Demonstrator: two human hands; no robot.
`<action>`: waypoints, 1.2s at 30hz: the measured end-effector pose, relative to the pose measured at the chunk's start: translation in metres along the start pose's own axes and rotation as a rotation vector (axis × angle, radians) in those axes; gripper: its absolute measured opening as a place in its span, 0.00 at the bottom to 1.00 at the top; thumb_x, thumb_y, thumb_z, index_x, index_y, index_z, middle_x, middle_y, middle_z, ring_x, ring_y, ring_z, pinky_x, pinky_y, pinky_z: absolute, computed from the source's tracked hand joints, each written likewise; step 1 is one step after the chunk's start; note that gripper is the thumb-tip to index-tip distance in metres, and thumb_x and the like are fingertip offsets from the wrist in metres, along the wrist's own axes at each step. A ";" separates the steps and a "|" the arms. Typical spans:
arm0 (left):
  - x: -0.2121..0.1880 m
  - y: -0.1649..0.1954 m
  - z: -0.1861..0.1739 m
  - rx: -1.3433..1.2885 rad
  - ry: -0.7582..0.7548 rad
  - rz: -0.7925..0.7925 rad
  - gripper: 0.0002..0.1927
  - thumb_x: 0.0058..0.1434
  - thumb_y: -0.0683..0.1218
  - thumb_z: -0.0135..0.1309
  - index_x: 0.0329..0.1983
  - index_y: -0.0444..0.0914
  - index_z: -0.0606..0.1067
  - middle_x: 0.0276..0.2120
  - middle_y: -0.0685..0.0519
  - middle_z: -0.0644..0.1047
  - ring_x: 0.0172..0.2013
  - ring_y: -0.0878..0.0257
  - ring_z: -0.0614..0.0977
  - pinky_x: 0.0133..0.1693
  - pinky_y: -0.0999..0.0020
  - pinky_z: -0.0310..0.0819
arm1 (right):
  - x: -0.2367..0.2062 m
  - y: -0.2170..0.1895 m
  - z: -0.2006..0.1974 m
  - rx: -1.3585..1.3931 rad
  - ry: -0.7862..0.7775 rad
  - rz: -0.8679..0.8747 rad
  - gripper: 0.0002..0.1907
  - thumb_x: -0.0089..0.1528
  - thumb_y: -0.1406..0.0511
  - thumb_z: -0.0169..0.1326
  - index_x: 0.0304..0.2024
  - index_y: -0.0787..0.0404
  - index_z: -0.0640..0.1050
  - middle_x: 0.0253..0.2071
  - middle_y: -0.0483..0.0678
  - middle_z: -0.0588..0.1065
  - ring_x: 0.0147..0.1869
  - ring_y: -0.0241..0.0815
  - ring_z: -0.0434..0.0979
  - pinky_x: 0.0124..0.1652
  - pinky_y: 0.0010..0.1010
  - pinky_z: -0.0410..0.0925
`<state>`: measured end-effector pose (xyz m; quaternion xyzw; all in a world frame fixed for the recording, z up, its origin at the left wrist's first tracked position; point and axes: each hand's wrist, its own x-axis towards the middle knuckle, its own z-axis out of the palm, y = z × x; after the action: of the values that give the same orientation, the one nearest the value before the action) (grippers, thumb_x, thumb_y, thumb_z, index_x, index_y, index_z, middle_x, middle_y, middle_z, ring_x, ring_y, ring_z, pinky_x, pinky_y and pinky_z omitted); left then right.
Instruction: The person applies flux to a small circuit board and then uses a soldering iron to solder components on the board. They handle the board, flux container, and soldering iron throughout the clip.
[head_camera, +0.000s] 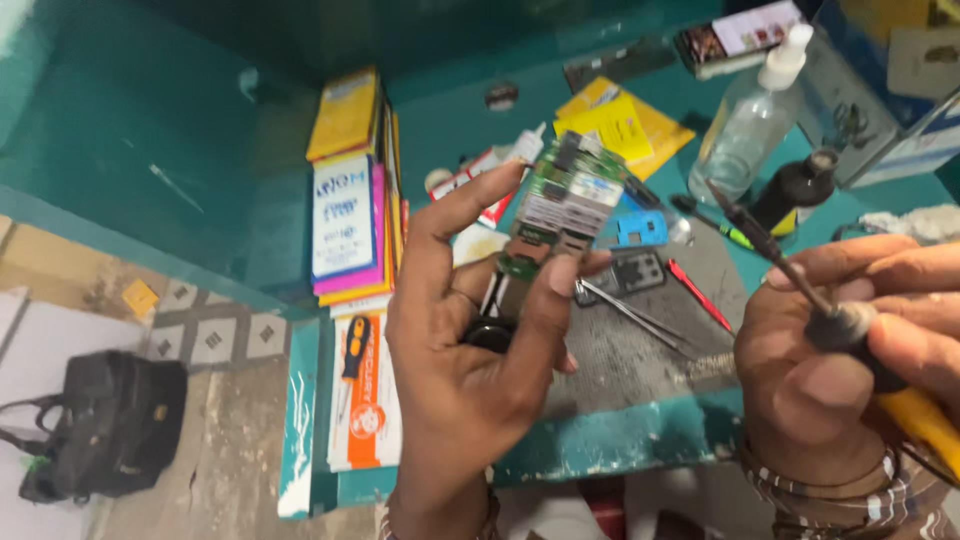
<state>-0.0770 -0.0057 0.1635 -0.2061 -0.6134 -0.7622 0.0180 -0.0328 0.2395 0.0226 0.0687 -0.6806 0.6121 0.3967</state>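
Note:
My left hand (470, 330) is raised over the teal workbench and holds a small green circuit board (562, 205) upright between thumb and fingers. A dark round part (492, 333) rests against the palm below the board. To the right, my right hand (850, 350) grips a soldering iron (800, 285) with a yellow handle. Its thin dark tip points up and left, a short way to the right of the board and apart from it.
A grey work mat (640, 350) carries tweezers (630, 312), a phone frame (632, 272) and a red tool (698, 295). A clear spray bottle (750, 120), a dark bottle (795, 190), stacked colourful packets (350, 200) and a black bag (100, 425) on the floor surround it.

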 end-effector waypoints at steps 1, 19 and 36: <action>0.003 0.007 0.003 0.015 -0.008 0.017 0.24 0.68 0.37 0.55 0.64 0.31 0.63 0.38 0.44 0.85 0.25 0.75 0.77 0.27 0.81 0.71 | -0.006 0.005 0.004 0.023 0.079 -0.048 0.16 0.66 0.58 0.58 0.51 0.58 0.71 0.42 0.44 0.73 0.43 0.42 0.79 0.40 0.30 0.75; -0.122 -0.052 -0.015 0.295 0.332 -0.073 0.21 0.61 0.37 0.63 0.57 0.31 0.74 0.35 0.40 0.88 0.34 0.61 0.91 0.35 0.72 0.85 | -0.099 -0.035 0.020 0.013 0.012 -0.294 0.10 0.64 0.64 0.57 0.47 0.58 0.73 0.40 0.46 0.71 0.43 0.41 0.80 0.46 0.34 0.78; -0.173 -0.019 -0.025 0.738 0.221 0.021 0.21 0.59 0.37 0.63 0.56 0.27 0.77 0.33 0.45 0.88 0.34 0.63 0.92 0.38 0.76 0.84 | -0.138 -0.103 0.037 -0.259 -0.311 -0.088 0.14 0.57 0.69 0.64 0.42 0.61 0.74 0.38 0.46 0.76 0.51 0.47 0.82 0.48 0.34 0.76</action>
<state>0.0685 -0.0634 0.0839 -0.1084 -0.8387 -0.5075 0.1650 0.1031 0.1281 0.0187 0.1406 -0.8029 0.4837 0.3187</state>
